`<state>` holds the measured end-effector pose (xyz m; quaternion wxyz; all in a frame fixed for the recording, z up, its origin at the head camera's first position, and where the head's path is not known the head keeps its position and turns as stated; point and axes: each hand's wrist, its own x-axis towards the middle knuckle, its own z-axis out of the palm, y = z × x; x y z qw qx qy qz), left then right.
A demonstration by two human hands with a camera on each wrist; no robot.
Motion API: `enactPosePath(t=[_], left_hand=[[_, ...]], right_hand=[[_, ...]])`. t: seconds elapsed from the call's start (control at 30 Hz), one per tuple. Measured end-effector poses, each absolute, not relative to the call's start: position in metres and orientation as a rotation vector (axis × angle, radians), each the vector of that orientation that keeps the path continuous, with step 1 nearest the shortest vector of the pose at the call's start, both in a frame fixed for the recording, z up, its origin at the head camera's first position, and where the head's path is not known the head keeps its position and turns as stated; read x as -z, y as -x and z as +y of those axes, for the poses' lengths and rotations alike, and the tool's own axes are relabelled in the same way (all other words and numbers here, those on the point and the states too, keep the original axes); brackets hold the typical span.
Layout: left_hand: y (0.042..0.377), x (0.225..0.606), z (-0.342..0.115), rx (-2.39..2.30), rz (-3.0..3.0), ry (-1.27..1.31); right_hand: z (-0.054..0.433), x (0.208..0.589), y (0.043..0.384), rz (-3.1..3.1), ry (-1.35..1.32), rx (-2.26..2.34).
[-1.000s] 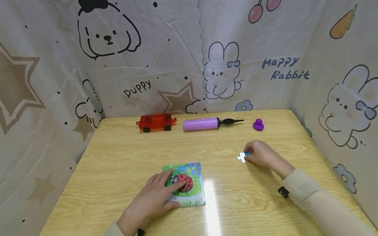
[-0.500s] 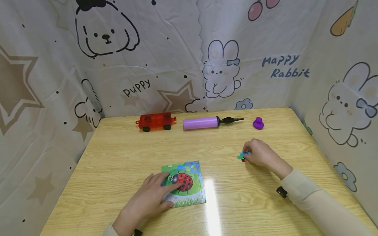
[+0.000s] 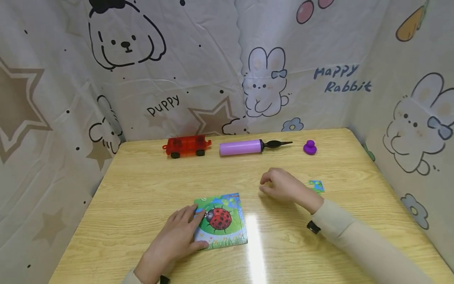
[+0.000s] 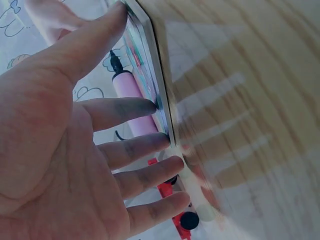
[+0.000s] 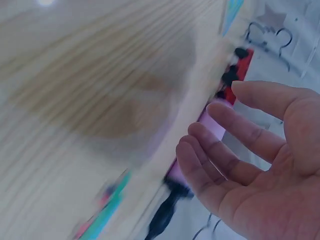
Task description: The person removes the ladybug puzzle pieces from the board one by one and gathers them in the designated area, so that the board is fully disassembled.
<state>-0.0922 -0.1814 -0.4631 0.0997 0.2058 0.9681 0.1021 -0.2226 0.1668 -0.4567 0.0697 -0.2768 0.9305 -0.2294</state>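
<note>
The left hand [image 3: 173, 232], fingers straight and gripping nothing, touches the ladybug puzzle [image 3: 221, 221] at its left edge on the desk [image 3: 142, 181]. Farther back sit a red toy wagon [image 3: 186, 146] and, right of it, a lilac pump [image 3: 241, 147]. The right hand [image 3: 285, 186], loosely curled and empty, hovers. Rightmost are a purple knobbed toy [image 3: 310, 148] and, nearer, a blue-green jigsaw part [image 3: 319, 185], just beyond the right wrist.

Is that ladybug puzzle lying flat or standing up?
Flat: the ladybug puzzle lies picture-up on the table, the left hand touching its left edge.
</note>
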Motion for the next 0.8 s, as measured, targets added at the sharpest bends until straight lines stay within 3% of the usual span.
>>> enactPosePath(t=[0.43, 0.8], left_hand=[[0.089, 0.462, -0.180, -0.329, 2.833, -0.705], [0.081, 0.463, -0.178, -0.251, 2.860, -0.790]], right_hand=[[0.080, 0.455, 0.211, 2.620, 1.076, 0.663], [0.036, 0.463, 0.197, 2.585, 1.078, 0.621]])
